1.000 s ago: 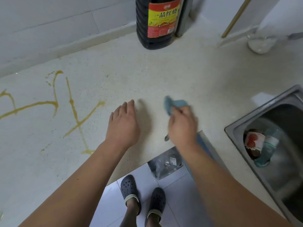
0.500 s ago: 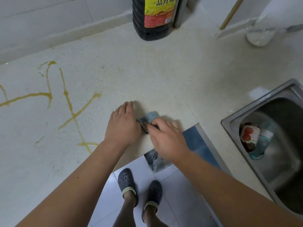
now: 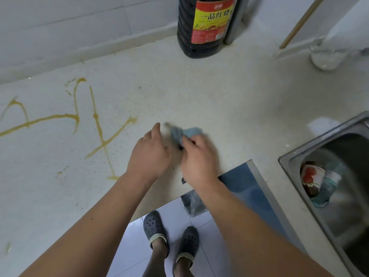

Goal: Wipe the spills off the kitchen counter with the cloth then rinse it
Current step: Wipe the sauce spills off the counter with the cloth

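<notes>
Right hand pinches the blue cloth; left hand, fingers straight, beside it

Single head-worn wide-angle view, aimed forward and steeply down, close above the pale speckled stone bench; both forearms enter from the lower edge.

I see a home kitchen, speckled stone desk, steel sink holding a jar, big soy sauce bottle by the tiled wall, tiled floor

dark bottle, label reads 一品红烧
</notes>
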Demonstrator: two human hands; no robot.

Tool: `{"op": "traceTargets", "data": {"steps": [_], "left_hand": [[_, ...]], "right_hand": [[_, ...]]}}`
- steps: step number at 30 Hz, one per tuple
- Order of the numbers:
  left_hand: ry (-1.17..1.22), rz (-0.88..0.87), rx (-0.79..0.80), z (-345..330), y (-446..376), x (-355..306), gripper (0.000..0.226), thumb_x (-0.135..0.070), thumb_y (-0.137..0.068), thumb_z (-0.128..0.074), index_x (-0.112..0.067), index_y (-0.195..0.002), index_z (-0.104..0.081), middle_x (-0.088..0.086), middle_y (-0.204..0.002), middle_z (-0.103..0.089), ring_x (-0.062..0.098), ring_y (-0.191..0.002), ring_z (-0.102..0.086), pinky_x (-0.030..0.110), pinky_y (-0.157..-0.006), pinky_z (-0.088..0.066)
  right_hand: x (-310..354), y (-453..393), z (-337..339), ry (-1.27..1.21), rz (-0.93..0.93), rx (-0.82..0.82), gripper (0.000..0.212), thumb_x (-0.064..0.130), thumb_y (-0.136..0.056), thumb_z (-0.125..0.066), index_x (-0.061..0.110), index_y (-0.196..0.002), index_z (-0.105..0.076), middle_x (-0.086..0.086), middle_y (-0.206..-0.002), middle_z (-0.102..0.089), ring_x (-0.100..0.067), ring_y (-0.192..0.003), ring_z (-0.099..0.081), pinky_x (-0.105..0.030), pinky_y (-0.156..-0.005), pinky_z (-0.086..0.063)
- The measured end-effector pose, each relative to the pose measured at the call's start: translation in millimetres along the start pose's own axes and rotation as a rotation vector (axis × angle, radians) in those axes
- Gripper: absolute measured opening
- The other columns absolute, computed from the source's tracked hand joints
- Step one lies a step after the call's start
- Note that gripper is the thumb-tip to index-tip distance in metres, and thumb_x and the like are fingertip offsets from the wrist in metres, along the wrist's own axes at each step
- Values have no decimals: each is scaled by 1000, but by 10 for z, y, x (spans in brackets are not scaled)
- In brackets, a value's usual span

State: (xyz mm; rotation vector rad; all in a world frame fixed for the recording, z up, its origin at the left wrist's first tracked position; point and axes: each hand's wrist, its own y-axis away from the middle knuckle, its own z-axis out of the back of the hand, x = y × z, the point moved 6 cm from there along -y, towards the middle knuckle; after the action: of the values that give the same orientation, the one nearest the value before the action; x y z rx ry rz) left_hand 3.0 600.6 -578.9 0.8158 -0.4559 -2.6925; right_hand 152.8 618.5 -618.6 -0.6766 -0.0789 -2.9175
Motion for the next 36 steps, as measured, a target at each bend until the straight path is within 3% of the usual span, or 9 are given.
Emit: {"op": "traceTargets", "data": {"steps": [3, 7, 13, 17, 22, 26, 31, 34, 36], "left_hand": [[84, 47, -14, 130, -46, 121, 69, -30, -101, -42, -13, -162, -15, 15, -133, -61, 36, -117, -58, 39, -89, -44], [123, 52, -6, 250, -87, 244, 67, -35, -100, -38, -18, -161, -17, 4, -95, -70, 26, -92, -64, 40, -84, -52], [217, 17, -119, 544, -274, 375, 70, -29, -95, -49, -20, -160, -25, 11, -148, -49, 25, -134, -49, 29, -97, -36], [144, 36, -159, 733, -472, 620, 66, -28, -95, -49, -18, -158, -30, 10, -148, -49, 28, -136, -45, 41, -108, -41], [4, 30, -116, 910, -785, 826, 64, -37, -95, -51, -18, -154, -34, 11, -143, -52, 34, -129, -47, 45, -104, -43], [-42, 44, -113, 1079, -958, 973, 69, -38, -96, -50, -18, -158, -29, 12, -150, -47, 33, -135, -43, 46, -108, -39], [-43, 48, -122, 1203, -1125, 1050, 69, -37, -96, -49, -16, -158, -27, 13, -147, -52, 35, -133, -47, 46, -105, -40], [-54, 63, -107, 1220, -1203, 1060, 67, -35, -96, -47, -16, -157, -27, 9, -134, -61, 34, -122, -54, 45, -98, -46], [-50, 71, -111, 1257, -1255, 1050, 67, -37, -94, -45, -15, -155, -28, 7, -124, -67, 34, -113, -59, 46, -93, -49]], "right_hand": [[398, 37, -187, 88, 394, 126, 39, 21, -84, -72, 27, -123, -69, -3, -112, -60, -31, -94, -60, -46, -80, -50], [-257, -518, 182, 79, -233, -151, 41, 21, -97, -59, 22, -138, -65, -8, -123, -61, -33, -107, -61, -46, -89, -46], [720, -395, -384, 239, 511, 165, 41, 26, -81, -71, 32, -121, -67, 1, -111, -62, -31, -99, -62, -42, -81, -34], [336, -1193, -101, 160, -88, -108, 43, 26, -94, -54, 30, -136, -63, -1, -125, -61, -30, -115, -60, -45, -90, -45], [962, -1326, -487, 237, 417, 92, 45, 26, -92, -62, 30, -137, -63, -3, -117, -61, -34, -105, -62, -43, -84, -46], [727, -1850, -205, 229, -147, -110, 40, 23, -95, -57, 24, -134, -63, -8, -126, -58, -35, -112, -60, -46, -90, -47], [1467, -1687, -702, 334, 484, 141, 57, 21, -90, -62, 23, -146, -55, -6, -129, -58, -33, -111, -61, -45, -90, -42], [1064, -2224, -354, 277, -8, -61, 44, 16, -90, -56, 25, -133, -62, -5, -128, -58, -33, -110, -62, -43, -88, -42], [1242, -2255, -407, 260, 12, -75, 42, 17, -90, -58, 22, -132, -64, -8, -125, -58, -35, -106, -62, -43, -87, -41]]}}
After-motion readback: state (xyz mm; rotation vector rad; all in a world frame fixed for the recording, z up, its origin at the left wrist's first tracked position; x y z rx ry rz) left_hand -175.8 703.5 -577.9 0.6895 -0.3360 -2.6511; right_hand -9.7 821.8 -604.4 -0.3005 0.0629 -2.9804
